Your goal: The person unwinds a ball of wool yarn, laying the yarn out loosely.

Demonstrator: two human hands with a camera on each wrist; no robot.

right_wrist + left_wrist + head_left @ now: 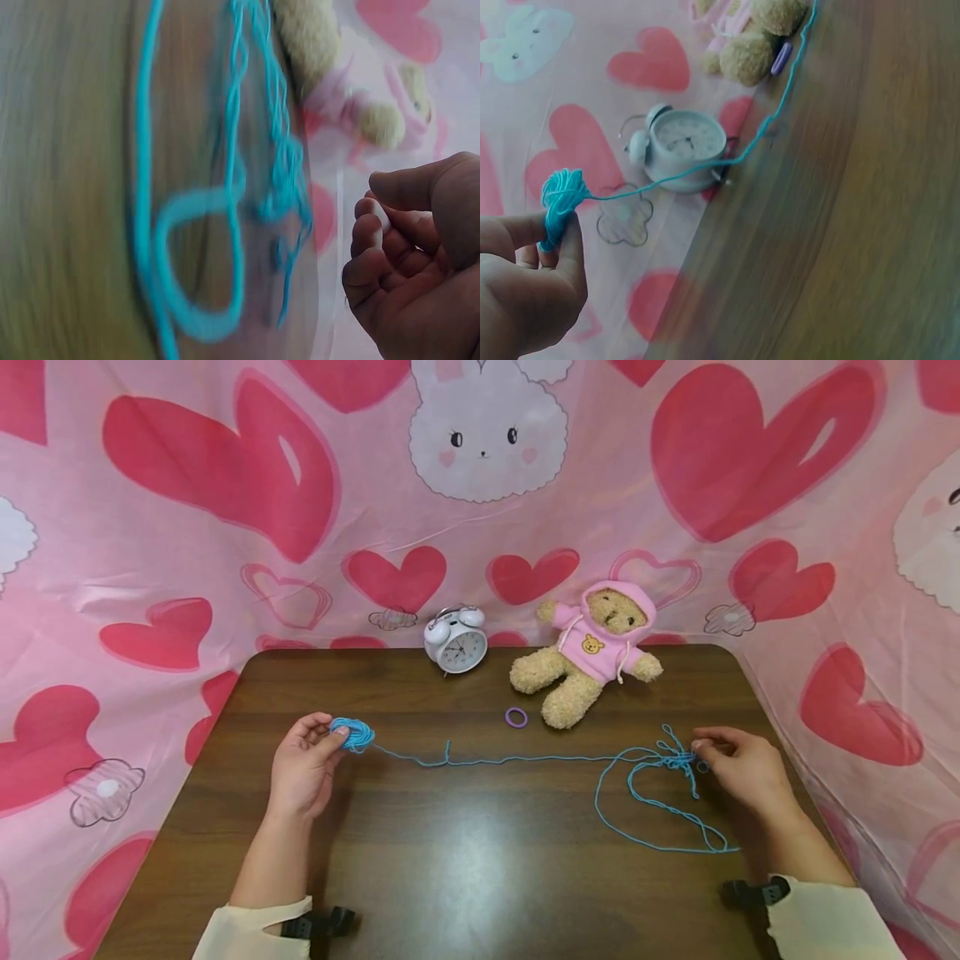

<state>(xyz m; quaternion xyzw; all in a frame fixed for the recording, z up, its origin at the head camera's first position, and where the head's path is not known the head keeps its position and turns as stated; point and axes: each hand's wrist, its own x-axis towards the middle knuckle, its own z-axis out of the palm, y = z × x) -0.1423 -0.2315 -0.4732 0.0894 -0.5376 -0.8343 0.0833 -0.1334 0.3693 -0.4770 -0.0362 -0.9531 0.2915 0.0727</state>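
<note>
My left hand (303, 768) pinches a small wound bundle of blue yarn (352, 735) between thumb and fingers, raised over the table's left side. In the left wrist view the yarn bundle (562, 196) sticks up from the fingertips. A single yarn strand runs from it to the right, with a short end standing off it. It leads to a loose tangle of blue yarn (677, 760) with wide loops on the table. My right hand (746, 770) is just right of this tangle, fingers loosely bent. In the right wrist view the right hand (412, 247) appears apart from the yarn, holding nothing visible.
A white twin-bell alarm clock (459, 642) stands at the back of the brown table (450, 877). Right of it sits a teddy bear (592, 647) in a pink hoodie. A purple ring (516, 717) lies in front of them. Pink heart-patterned cloth (480, 527) hangs around the table.
</note>
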